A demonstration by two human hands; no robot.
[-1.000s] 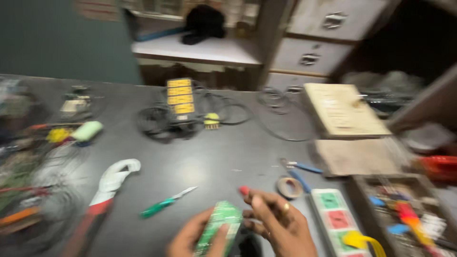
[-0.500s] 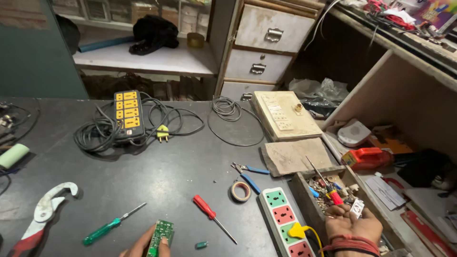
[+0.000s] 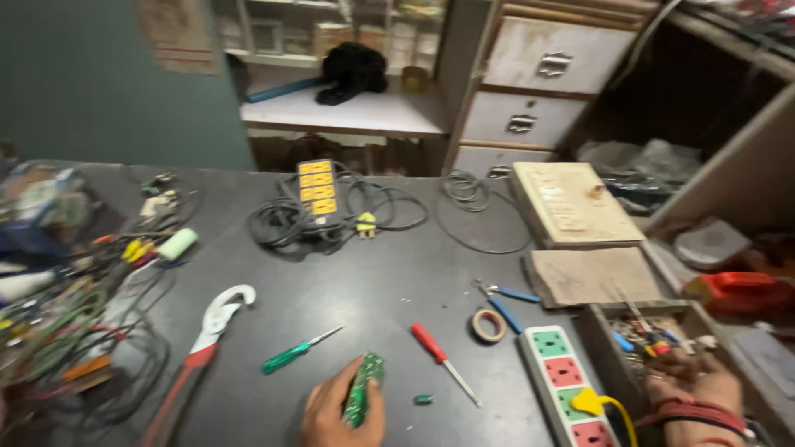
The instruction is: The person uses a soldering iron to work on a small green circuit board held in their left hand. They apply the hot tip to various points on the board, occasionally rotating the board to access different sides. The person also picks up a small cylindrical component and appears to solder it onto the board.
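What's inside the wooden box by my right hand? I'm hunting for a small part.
The wooden box holds small mixed bits, some red, blue and yellow, too blurred to identify. The right hand covers its near end, hiding whatever lies beneath.

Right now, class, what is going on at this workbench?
A person is at work at a cluttered dark bench. The left hand holds a small green circuit board on edge against the benchtop. The right hand reaches into a wooden box of small parts at the right. A red-handled screwdriver and a green-handled screwdriver lie loose on either side of the board, with a white power strip beside the box.
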